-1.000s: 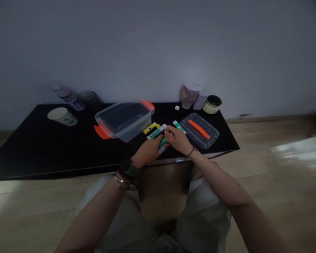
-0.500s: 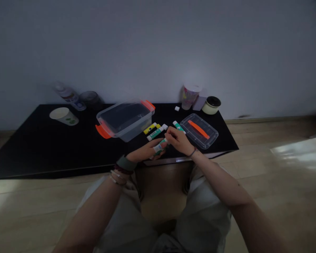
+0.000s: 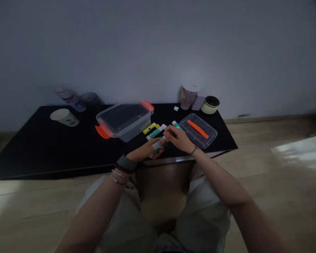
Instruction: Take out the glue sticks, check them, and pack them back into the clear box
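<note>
My left hand (image 3: 147,150) is wrapped round a green and white glue stick (image 3: 157,144), held tilted near the front edge of the black table (image 3: 76,147). At its upper end, the fingers of my right hand (image 3: 177,137) are pinched together; what they hold, if anything, is too small to make out. Just behind my hands lie a yellow stick (image 3: 149,128) and another green stick (image 3: 155,133), with a white cap (image 3: 163,127) beside them. One more green stick (image 3: 176,124) rests behind my right hand, which partly hides it.
A clear box (image 3: 123,121) with orange handles stands left of the sticks; its lid (image 3: 200,130) lies to the right. Farther back are a patterned cup (image 3: 187,97), a cream pot (image 3: 210,106) and a small white cap (image 3: 176,108). A paper cup (image 3: 65,117) and bottle (image 3: 71,99) are left.
The view has shifted slightly. My hands remain together at the held glue stick, with only a small change in the right fingers.
</note>
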The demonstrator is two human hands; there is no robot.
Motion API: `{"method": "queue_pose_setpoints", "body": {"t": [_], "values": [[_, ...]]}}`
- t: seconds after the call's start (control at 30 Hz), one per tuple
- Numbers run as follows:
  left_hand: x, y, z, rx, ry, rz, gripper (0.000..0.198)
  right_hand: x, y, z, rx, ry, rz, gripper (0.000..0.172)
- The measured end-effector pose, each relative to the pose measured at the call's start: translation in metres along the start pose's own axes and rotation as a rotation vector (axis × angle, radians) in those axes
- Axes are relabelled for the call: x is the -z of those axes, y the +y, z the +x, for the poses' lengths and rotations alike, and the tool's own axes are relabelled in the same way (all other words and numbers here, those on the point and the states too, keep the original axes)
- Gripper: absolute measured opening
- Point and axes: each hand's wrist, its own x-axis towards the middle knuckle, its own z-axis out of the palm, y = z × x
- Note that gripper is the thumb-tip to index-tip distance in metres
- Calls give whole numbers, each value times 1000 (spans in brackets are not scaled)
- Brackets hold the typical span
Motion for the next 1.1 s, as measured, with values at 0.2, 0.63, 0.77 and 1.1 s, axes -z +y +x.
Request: {"method": "queue_pose_setpoints", "body": {"t": [0.2, 0.63, 0.77, 1.1], "values": [[-5, -4, 2, -143, 137, 381, 47, 1, 0, 0, -40, 43, -55, 25], [-6, 1, 1, -94, 76, 220, 50, 0, 3, -1, -79, 64, -129, 38], [9, 5, 2, -192, 298, 122, 50, 6, 1, -3, -121, 102, -230, 36], [106, 55, -2, -308, 1189, 777, 33, -2, -2, -2, -89, -14, -567, 35]]}}
